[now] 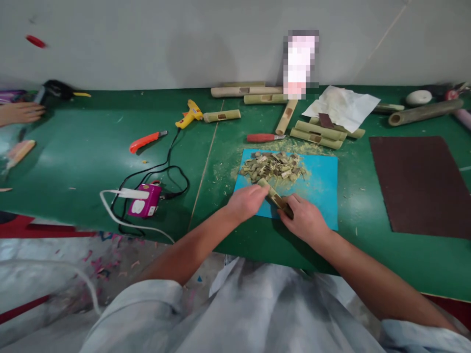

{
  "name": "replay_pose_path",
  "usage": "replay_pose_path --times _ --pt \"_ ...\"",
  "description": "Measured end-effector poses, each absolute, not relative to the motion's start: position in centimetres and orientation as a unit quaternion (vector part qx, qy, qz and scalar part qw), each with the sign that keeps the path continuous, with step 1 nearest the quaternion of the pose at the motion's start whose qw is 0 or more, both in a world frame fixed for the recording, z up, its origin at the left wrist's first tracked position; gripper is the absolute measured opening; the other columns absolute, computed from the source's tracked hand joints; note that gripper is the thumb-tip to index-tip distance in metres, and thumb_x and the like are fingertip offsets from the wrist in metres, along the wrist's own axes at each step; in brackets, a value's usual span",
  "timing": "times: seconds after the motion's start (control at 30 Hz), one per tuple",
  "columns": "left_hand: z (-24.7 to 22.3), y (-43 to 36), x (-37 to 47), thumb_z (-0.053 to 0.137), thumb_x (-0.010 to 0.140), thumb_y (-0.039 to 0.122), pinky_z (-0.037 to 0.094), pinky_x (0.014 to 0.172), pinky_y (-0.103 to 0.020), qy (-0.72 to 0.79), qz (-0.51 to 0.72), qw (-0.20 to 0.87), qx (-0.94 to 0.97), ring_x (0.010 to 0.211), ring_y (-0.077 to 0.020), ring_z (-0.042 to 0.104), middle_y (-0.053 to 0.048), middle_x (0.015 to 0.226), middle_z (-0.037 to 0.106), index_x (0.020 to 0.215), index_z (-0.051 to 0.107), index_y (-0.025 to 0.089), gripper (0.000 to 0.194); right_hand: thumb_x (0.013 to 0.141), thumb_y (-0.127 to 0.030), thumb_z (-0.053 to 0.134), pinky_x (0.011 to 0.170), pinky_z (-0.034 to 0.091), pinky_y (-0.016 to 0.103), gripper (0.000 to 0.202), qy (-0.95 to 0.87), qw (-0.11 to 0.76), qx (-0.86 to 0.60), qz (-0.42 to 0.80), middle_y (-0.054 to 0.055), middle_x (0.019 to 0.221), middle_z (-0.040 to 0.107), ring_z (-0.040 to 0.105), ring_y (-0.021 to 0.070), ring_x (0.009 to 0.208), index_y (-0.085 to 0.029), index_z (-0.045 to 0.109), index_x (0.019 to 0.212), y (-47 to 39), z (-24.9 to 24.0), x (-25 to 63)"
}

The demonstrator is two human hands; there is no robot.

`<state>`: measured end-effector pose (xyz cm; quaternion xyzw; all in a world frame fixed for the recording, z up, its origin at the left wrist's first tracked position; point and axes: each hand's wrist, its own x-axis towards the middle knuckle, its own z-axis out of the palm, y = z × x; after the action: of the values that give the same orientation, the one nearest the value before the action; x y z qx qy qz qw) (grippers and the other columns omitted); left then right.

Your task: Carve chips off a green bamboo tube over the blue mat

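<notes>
Between my hands lies a short bamboo tube (274, 195) with a slot cut in its upper side, slanting over a blue mat (324, 191). My left hand (247, 201) is closed on its far left end, fingers pressed against the wall. At the near right end, my right hand (303, 216) wraps round the tube. Just beyond it is a heap of bamboo chips (274, 166) on the mat, with fine dust around. A red-handled carving knife (263, 138) rests behind the mat.
Slotted bamboo tubes (318, 131) lie at the back, near white paper (340, 108). Leftward are a yellow glue gun (189, 115), an orange utility knife (147, 141) and a purple power adapter (145, 201) with cables. A brown sheet (421, 184) lies right. Another person's hand (22, 113) is far left.
</notes>
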<state>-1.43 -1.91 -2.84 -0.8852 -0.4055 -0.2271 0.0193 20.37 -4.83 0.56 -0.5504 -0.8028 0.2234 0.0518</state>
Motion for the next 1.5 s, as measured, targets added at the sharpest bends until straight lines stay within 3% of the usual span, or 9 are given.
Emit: replay_pose_path --times 0.2,0.37,0.6,0.87,1.0,1.37,1.5 --pt "-2.6 -2.5 -0.8 0.036 0.104 0.025 0.055 0.064 -0.021 -0.38 -0.215 -0.002 -0.899 0.069 -0.0135 0.067 -0.004 0.076 0.068 0.117 0.064 0.014 0.034 0.092 -0.032 0.051 0.064 0.034 0.03 0.015 -0.807 0.055 -0.545 0.22 0.007 0.095 0.064 0.06 0.0186 0.081 -0.019 0.058 0.096 -4.7 0.5 20.3" --pt "-1.9 -2.4 -1.0 0.041 0.103 0.024 0.059 0.08 -0.023 -0.409 -0.269 -0.022 -0.872 0.086 -0.0136 0.07 -0.008 0.094 0.074 0.116 0.064 0.013 0.029 0.092 -0.032 0.05 0.066 0.035 0.029 0.016 -0.807 0.058 -0.545 0.221 0.007 0.095 0.064 0.06 0.0184 0.082 -0.018 0.058 0.095 -4.7 0.5 20.4" --pt "-1.7 -1.3 -1.3 0.049 0.1 0.021 0.059 0.084 -0.027 -0.448 -0.321 0.001 -0.834 0.092 -0.0161 0.071 -0.01 0.101 0.074 0.115 0.065 0.011 0.024 0.091 -0.031 0.052 0.067 0.036 0.029 0.014 -0.804 0.057 -0.547 0.225 0.007 0.094 0.064 0.06 0.0185 0.082 -0.019 0.057 0.094 -4.7 0.7 20.5" --pt "-2.0 -1.9 -0.7 0.044 0.102 0.028 0.056 0.072 -0.022 -0.434 -0.288 -0.041 -0.853 0.078 -0.0125 0.068 -0.007 0.086 0.071 0.109 0.067 0.012 0.028 0.091 -0.031 0.052 0.066 0.036 0.029 0.015 -0.802 0.06 -0.548 0.228 0.007 0.095 0.064 0.06 0.0191 0.083 -0.019 0.058 0.094 -4.7 0.5 20.4" --pt "-2.1 -1.6 -1.0 0.041 0.103 0.027 0.054 0.066 -0.022 -0.397 -0.246 0.012 -0.884 0.072 -0.0134 0.066 -0.005 0.077 0.068 0.109 0.067 0.012 0.031 0.091 -0.032 0.051 0.065 0.036 0.03 0.016 -0.803 0.057 -0.549 0.226 0.007 0.095 0.064 0.061 0.019 0.082 -0.019 0.059 0.096 -4.7 0.5 20.5" --pt "-2.3 -1.4 -1.2 0.033 0.104 0.026 0.055 0.072 -0.024 -0.438 -0.223 0.007 -0.871 0.079 -0.015 0.066 -0.008 0.084 0.067 0.113 0.065 0.012 0.037 0.092 -0.033 0.05 0.065 0.036 0.03 0.018 -0.802 0.054 -0.553 0.221 0.008 0.097 0.064 0.061 0.0195 0.083 -0.019 0.06 0.098 -4.7 0.6 20.5" --pt "-2.3 -1.3 -1.2 0.035 0.104 0.028 0.053 0.067 -0.021 -0.41 -0.208 0.013 -0.888 0.07 -0.0125 0.065 -0.004 0.077 0.065 0.112 0.066 0.015 0.035 0.091 -0.033 0.051 0.065 0.036 0.03 0.017 -0.802 0.056 -0.552 0.223 0.007 0.096 0.065 0.061 0.0193 0.082 -0.019 0.059 0.098 -4.7 0.6 20.5"
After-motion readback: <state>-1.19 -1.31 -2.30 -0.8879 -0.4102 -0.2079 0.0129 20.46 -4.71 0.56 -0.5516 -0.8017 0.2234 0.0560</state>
